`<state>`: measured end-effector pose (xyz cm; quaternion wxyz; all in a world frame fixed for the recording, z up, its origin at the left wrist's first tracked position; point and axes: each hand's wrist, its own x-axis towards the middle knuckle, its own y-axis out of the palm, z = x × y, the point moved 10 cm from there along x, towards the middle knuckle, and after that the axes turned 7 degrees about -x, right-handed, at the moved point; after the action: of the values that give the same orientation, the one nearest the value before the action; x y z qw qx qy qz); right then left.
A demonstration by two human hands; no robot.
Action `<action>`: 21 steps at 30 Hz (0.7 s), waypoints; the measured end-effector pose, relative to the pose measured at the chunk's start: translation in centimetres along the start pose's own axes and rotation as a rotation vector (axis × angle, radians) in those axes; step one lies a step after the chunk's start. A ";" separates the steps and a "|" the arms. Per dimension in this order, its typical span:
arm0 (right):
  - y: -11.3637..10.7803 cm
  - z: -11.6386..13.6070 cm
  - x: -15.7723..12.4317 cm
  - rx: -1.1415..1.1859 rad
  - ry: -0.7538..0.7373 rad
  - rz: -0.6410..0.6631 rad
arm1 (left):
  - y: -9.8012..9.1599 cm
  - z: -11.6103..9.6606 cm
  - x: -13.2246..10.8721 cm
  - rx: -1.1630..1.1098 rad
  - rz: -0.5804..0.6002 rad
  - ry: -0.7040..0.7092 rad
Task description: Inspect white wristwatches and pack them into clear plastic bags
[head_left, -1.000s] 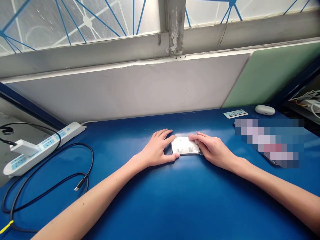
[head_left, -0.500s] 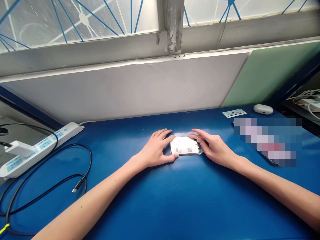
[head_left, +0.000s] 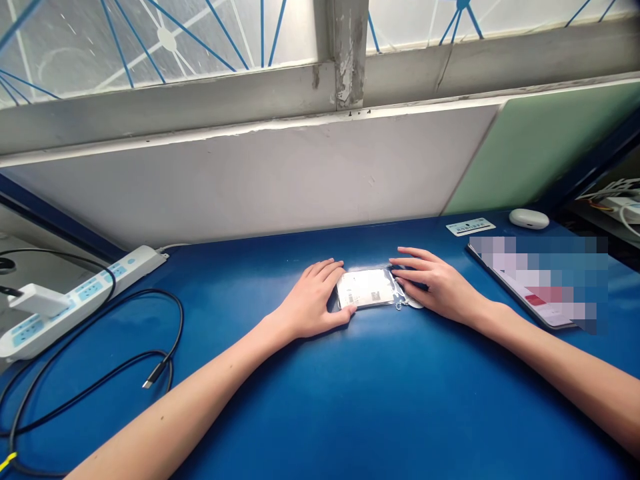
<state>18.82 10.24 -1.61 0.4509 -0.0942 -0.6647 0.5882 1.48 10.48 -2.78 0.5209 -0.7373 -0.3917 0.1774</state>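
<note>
Behind a glossy blue bench (head_left: 280, 420) stand an off-white panel (head_left: 270, 173) and, to its right, a pale green panel (head_left: 550, 150), beneath bright windowpanes (head_left: 407, 27) with blue lines, split by a chipped grey mullion (head_left: 349, 57).

The packet (head_left: 367, 288) shows shiny clear plastic, the tabletop (head_left: 320, 407) a smooth glossy finish
</note>
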 end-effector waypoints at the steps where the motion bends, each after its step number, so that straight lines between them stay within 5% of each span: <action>1: 0.0 0.2 0.0 0.005 -0.015 -0.006 | 0.0 0.0 0.0 0.001 0.002 -0.001; 21: 0.4 1.6 0.4 0.181 -0.004 0.057 | 0.9 0.0 0.2 -0.064 0.034 -0.085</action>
<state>17.29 9.52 -1.58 0.4394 -0.0708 -0.6069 0.6585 1.98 10.48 -3.59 0.4767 -0.7521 -0.4063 0.2050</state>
